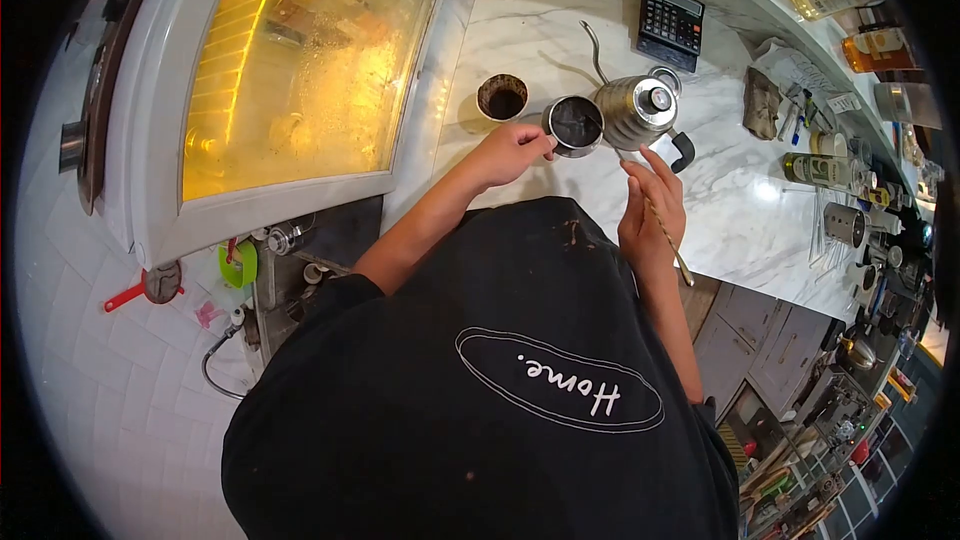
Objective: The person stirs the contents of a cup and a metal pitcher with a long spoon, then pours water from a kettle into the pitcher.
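Note:
My left hand [513, 152] pinches the near-left rim of a metal cup [575, 151] that holds dark liquid. In my right hand [656, 202] is a twisted gold bar spoon [669, 238], its handle end sticking out toward me and its other end pointing toward the cup. Just beyond that hand stands a steel gooseneck kettle [622, 118] with a black handle, close against the cup's right side. Left of the metal cup sits another cup [480, 108] with dark brown contents low inside it.
A black calculator [671, 25] lies at the back of the marble counter [560, 0]. On the left is a glass-fronted cabinet [310, 70] lit yellow. A folded brown cloth [762, 103], bottles and jars line the right side.

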